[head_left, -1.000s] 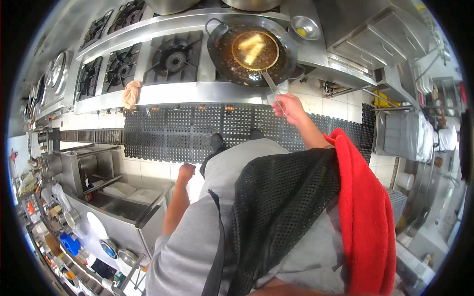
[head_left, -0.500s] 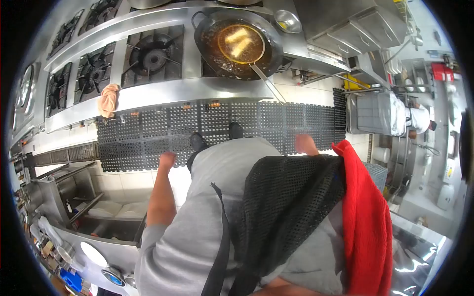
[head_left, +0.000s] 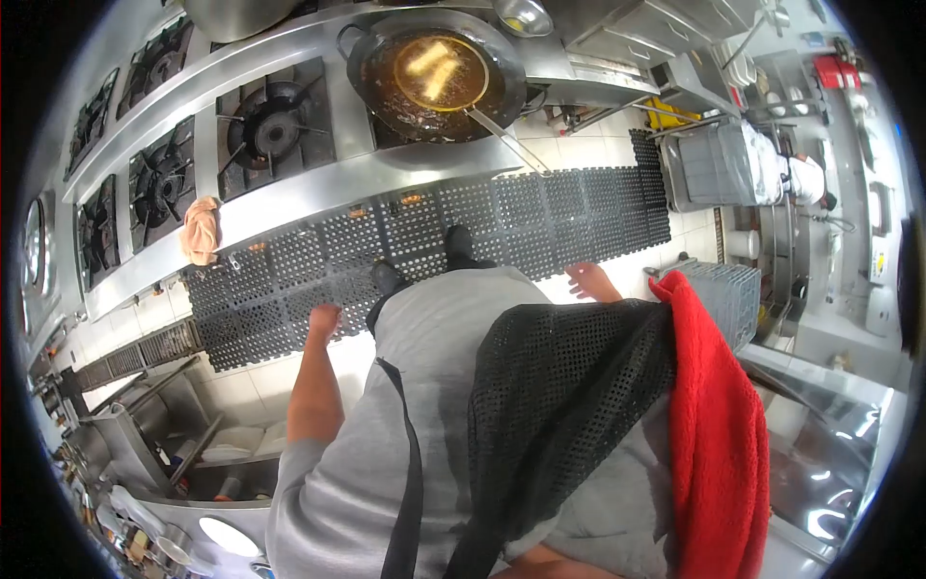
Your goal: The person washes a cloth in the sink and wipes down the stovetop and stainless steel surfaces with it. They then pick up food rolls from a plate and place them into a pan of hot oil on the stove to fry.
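Observation:
A dark wok [head_left: 376, 96] of brown oil sits on the stove at the top. In it rests a round strainer [head_left: 482, 85] holding pale golden fried pieces [head_left: 436, 69]; its long metal handle [head_left: 506, 138] sticks out over the stove's front edge. My right hand [head_left: 583, 280] hangs beside my body over the floor, fingers apart, touching nothing. On the other side my left hand [head_left: 325, 319] hangs low with its fingers curled; whether anything is inside is too small to tell.
Unlit burners [head_left: 273, 132] line the stove left of the wok. An orange cloth [head_left: 201, 232] hangs on its front rail. A metal bowl [head_left: 524, 16] stands right of the wok. Black matting [head_left: 540, 217] covers the floor. At the right are a grey crate [head_left: 719, 299] and a grey bin [head_left: 709, 164].
My right hand has let go of the strainer's handle and dropped back to my side. The strainer stays in the wok. The view has shifted to the right and turned slightly.

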Demonstrator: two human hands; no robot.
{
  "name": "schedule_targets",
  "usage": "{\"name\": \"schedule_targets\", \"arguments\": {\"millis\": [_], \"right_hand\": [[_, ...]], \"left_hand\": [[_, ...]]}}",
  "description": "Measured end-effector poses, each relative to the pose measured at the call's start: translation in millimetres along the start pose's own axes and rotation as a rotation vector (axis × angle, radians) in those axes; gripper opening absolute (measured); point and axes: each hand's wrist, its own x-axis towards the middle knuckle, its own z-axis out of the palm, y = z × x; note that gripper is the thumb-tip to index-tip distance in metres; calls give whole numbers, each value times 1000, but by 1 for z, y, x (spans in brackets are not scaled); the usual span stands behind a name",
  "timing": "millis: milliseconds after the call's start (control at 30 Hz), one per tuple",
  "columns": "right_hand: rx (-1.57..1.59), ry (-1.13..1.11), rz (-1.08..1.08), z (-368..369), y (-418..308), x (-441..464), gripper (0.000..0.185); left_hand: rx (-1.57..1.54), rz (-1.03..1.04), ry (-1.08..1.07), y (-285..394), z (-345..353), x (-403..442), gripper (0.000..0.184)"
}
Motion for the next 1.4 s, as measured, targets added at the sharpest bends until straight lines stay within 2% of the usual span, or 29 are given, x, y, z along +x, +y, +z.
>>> {"name": "schedule_targets", "arguments": {"millis": [67, 100, 167, 267, 300, 333, 367, 400, 433, 467, 533, 600, 667, 700, 800, 833, 900, 933, 967, 1167, 1267, 1400], "right_hand": [[45, -14, -54, 5, -21, -1, 36], [75, -23, -108, 7, -29, 1, 34], [43, -26, -108, 9, -44, 8, 33], [72, -63, -144, 6, -46, 24, 28], [29, -73, -100, 4, -44, 33, 26], [-16, -83, -59, 3, -48, 37, 25], [86, -109, -73, 3, -45, 36, 28], [85, -123, -87, -1, -33, 53, 28], [53, -202, -115, -8, -12, 82, 31], [-52, -151, -125, -9, -6, 93, 35], [-154, -114, -144, -15, 15, 125, 39], [-297, -210, -357, -29, 49, 172, 41], [-183, -192, -323, -26, 45, 168, 41], [-79, -160, -275, -27, 39, 158, 41], [205, -66, -122, -42, 29, 146, 43], [193, -81, -128, -51, 34, 155, 43], [173, -311, -154, -66, 49, 179, 40], [162, -332, -154, -67, 59, 194, 40], [136, -350, -147, -69, 67, 203, 39], [-78, -377, -91, -74, 95, 237, 36], [-163, -383, -114, -71, 92, 251, 34], [-256, -348, -194, -64, 62, 270, 32]], "left_hand": [[330, 262, -21, -28, -9, 30, 25], [345, 260, -15, -25, -16, 25, 25], [150, 154, 64, -8, -22, 8, 24], [54, 138, 116, 14, -32, -20, 21], [56, 133, 132, 19, -33, -32, 21], [-84, 57, 150, 22, -32, -41, 21], [-226, -17, 169, 27, -29, -51, 20], [-227, -19, 188, 29, -24, -59, 20], [-276, -38, 209, 29, -17, -68, 17], [-325, -54, 230, 26, -11, -76, 13], [-281, -73, 196, 20, 3, -93, 9], [-372, -191, 223, 40, 32, -123, 12], [-523, -179, 128, 37, 55, -141, 14], [-473, -228, 199, 49, 71, -150, 14], [-239, -301, 94, 64, 97, -163, 19], [-250, -312, 106, 63, 105, -164, 19], [-190, -184, 122, 73, 118, -171, 16], [-295, -161, 256, 83, 129, -179, 19], [-258, -154, 296, 93, 134, -182, 20], [-225, -94, 411, 154, 166, -224, 31], [-197, -126, 418, 154, 186, -244, 34], [-158, -129, 414, 121, 216, -262, 35]]}}
